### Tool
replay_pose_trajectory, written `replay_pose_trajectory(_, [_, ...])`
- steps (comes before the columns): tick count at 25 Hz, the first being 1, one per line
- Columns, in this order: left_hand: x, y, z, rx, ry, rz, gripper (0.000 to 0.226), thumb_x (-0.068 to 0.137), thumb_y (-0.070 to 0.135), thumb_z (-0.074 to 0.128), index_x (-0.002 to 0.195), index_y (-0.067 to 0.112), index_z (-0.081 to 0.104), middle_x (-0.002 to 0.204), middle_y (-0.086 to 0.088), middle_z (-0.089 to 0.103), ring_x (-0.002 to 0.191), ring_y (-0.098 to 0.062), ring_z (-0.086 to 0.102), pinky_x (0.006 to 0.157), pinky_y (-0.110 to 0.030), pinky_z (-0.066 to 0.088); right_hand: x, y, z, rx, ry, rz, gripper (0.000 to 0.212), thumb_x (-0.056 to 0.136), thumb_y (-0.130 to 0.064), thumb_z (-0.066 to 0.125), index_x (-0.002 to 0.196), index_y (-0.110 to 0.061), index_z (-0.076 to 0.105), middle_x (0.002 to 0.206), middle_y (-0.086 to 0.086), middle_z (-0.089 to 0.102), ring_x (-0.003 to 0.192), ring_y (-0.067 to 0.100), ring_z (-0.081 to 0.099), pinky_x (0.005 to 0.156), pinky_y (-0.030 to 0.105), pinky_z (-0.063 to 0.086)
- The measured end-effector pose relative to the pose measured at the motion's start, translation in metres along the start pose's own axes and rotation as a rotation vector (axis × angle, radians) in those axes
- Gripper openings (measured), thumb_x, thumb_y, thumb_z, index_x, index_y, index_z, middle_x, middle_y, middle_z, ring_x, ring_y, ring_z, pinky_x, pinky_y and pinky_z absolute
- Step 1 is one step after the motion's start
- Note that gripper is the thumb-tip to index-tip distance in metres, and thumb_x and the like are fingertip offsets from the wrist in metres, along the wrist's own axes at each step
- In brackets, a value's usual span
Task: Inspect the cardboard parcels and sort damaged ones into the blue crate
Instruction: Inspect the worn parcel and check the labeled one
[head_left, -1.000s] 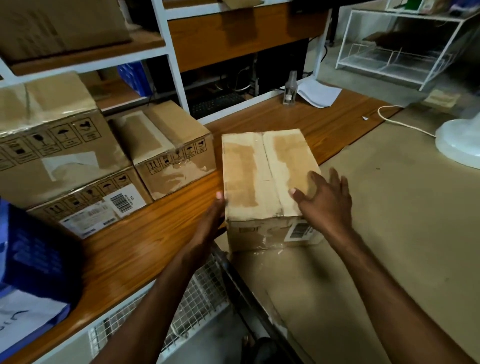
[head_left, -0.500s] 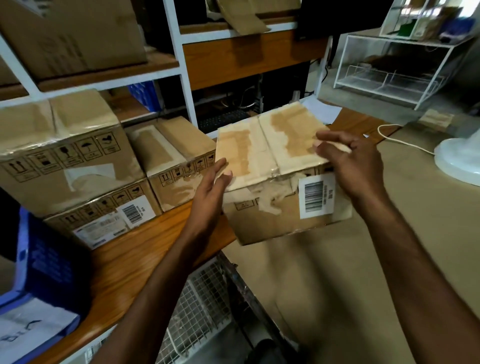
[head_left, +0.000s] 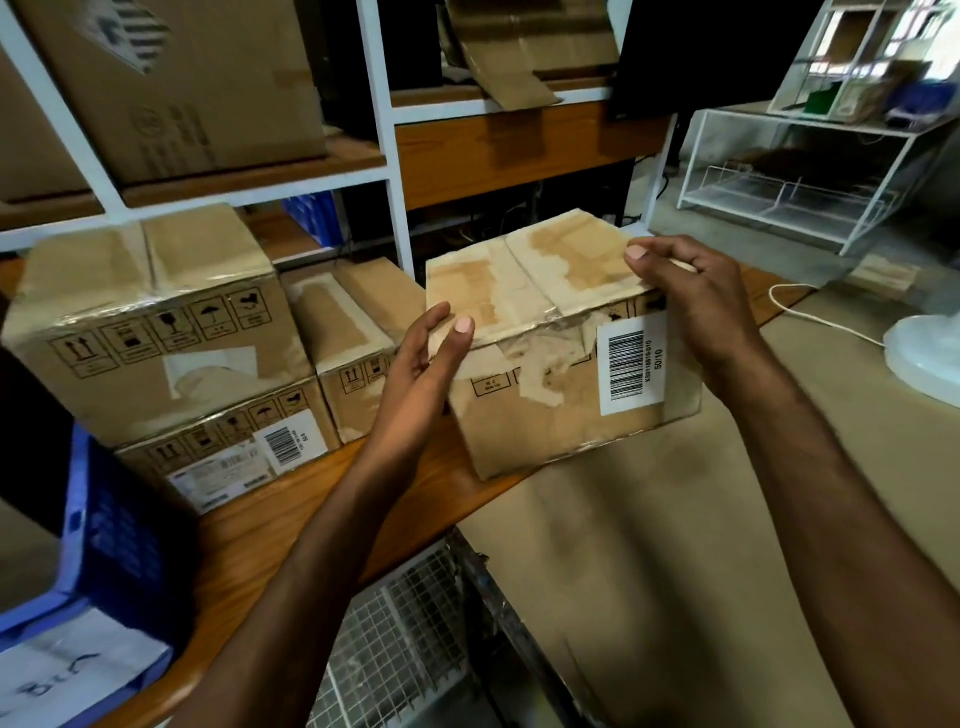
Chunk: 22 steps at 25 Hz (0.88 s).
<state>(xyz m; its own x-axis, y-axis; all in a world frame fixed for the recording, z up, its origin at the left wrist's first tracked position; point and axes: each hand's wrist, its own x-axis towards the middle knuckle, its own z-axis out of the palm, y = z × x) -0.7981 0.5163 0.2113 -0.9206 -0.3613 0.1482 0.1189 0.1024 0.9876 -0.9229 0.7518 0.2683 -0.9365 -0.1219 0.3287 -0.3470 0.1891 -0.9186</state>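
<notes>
I hold a worn cardboard parcel (head_left: 550, 332) tilted up off the wooden table (head_left: 270, 525). Its top has torn, stained tape and its front face has ripped paper beside a barcode label. My left hand (head_left: 421, 364) presses its left side with straight fingers. My right hand (head_left: 696, 296) grips the top right corner, fingers curled over the edge. The blue crate (head_left: 109, 530) stands at the table's near left with white paper in it.
Two stacked parcels (head_left: 156, 338) and a smaller one (head_left: 353, 338) sit on the left of the table under a white shelf frame (head_left: 384, 135). Brown paper (head_left: 727, 519) covers the right surface. A white fan base (head_left: 924, 353) and its cord lie far right. A wire basket (head_left: 395, 639) hangs below.
The parcel went from lying flat on the table to lifted and tilted toward me, showing its torn front face. My right hand shifted from the parcel's near right side to its top right corner.
</notes>
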Motion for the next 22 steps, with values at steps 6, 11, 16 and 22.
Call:
replay_pose_trajectory(6, [0.001,0.011,-0.011,0.04,0.042,0.084,0.067,0.079,0.08,0.064,0.141,0.06,0.045,0.159,0.0,0.045,0.142,-0.026,0.048,0.104,-0.058,0.052,0.001,-0.006,-0.001,0.045,-0.04,-0.017,0.029,0.092,-0.036,0.073,0.115,-0.019,0.073,0.107,-0.004,0.075,0.082,0.0,0.069,0.067,0.014,0.049])
replay_pose_trajectory(11, [-0.004,0.017,-0.011,0.039,0.043,0.12,0.063,0.087,0.069,0.067,0.144,0.051,0.046,0.152,0.001,0.051,0.138,-0.024,0.053,0.098,-0.047,0.059,0.005,-0.014,-0.002,0.085,-0.049,-0.059,0.028,0.091,-0.032,0.075,0.115,-0.016,0.073,0.104,-0.003,0.075,0.083,0.002,0.07,0.069,0.016,0.05])
replay_pose_trajectory(16, [0.008,0.044,-0.02,0.048,0.113,0.203,0.069,0.088,0.044,0.075,0.148,0.036,0.043,0.125,0.028,0.05,0.118,0.0,0.058,0.086,-0.028,0.062,0.024,-0.034,0.008,0.106,-0.131,-0.148,0.042,0.086,-0.033,0.081,0.124,-0.02,0.067,0.116,-0.005,0.071,0.097,0.004,0.071,0.077,0.021,0.054])
replay_pose_trajectory(22, [0.052,0.051,-0.084,0.288,0.133,0.219,0.081,0.082,0.031,0.086,0.147,0.032,0.037,0.148,0.007,0.047,0.124,-0.008,0.057,0.091,-0.03,0.061,0.066,-0.02,0.072,-0.096,-0.366,-0.235,0.084,0.064,-0.023,0.097,0.138,-0.02,0.058,0.131,-0.011,0.061,0.109,-0.007,0.064,0.088,0.017,0.056])
